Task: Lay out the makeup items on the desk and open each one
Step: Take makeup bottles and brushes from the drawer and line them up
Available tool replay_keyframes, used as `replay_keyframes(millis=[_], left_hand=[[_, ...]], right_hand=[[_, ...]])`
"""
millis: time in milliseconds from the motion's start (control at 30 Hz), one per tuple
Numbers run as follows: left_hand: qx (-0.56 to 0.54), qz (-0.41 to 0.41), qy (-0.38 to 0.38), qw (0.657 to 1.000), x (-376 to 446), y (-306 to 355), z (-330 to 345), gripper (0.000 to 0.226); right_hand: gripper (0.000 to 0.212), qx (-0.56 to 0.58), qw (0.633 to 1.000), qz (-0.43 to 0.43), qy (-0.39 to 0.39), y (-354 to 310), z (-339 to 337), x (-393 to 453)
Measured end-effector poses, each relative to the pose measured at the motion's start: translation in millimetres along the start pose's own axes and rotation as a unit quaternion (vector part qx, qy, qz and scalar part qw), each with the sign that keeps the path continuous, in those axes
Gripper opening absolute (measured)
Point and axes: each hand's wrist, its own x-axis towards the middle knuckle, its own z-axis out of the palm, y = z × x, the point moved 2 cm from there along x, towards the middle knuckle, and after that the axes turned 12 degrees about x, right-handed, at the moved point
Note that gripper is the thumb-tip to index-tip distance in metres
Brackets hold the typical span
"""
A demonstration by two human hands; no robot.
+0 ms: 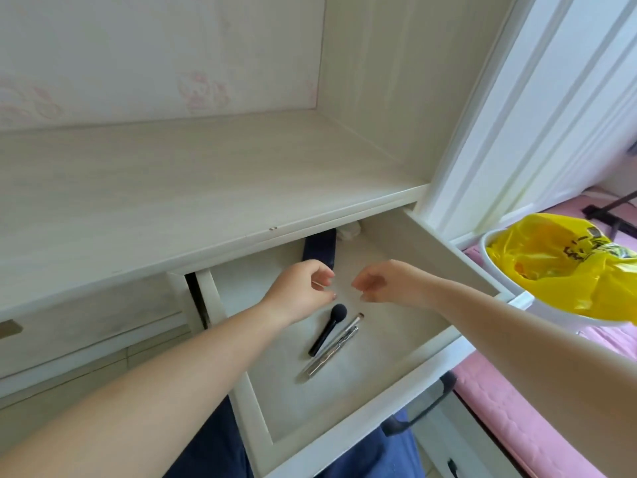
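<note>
Both loosely curled, empty hands, left hand (303, 288) and right hand (381, 282), hover over the open white wooden drawer (372, 326); reaching at twelve o'clock for the dark blue case (319, 249) could knock the black round-headed brush (327, 328) at six.

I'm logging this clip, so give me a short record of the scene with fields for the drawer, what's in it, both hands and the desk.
drawer: pulled open
in drawer: black brush, thin brush, silver tube, dark blue case at the back
left hand: over drawer, fingers loosely curled, holding nothing
right hand: over drawer, fingers loosely curled, holding nothing
desk top: no makeup on it yet
beside: yellow bag in white bin
</note>
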Motion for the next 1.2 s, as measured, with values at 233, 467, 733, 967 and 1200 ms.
replay_keyframes(millis=[233, 467, 733, 967, 1200], left_hand=[[0.106, -0.110, -0.062, 0.986, 25.7, -22.8, 35.6, 0.035], [0.295, -0.115, -0.127, 0.940, 32.4, -29.8, 54.5, 0.030], [0.361, -0.096, -0.140, 0.917, 36.2, -30.3, 62.8, 0.011], [0.334, -0.113, -0.143, 0.925, 35.1, -32.0, 57.2, 0.022], [0.056, -0.153, -0.097, 0.982, 36.0, -22.3, 31.2, 0.013]], right_hand=[[0.036, -0.181, 0.977, 0.008, -0.115, 28.2, 11.2, 26.6], [0.031, -0.250, 0.954, -0.030, -0.164, 39.7, 28.9, 58.5], [0.021, -0.287, 0.941, -0.056, -0.172, 50.3, 39.5, 71.3], [0.024, -0.259, 0.946, -0.035, -0.190, 52.1, 32.4, 67.6], [0.005, 0.185, 0.979, 0.021, -0.079, 40.7, -8.1, 45.5]])
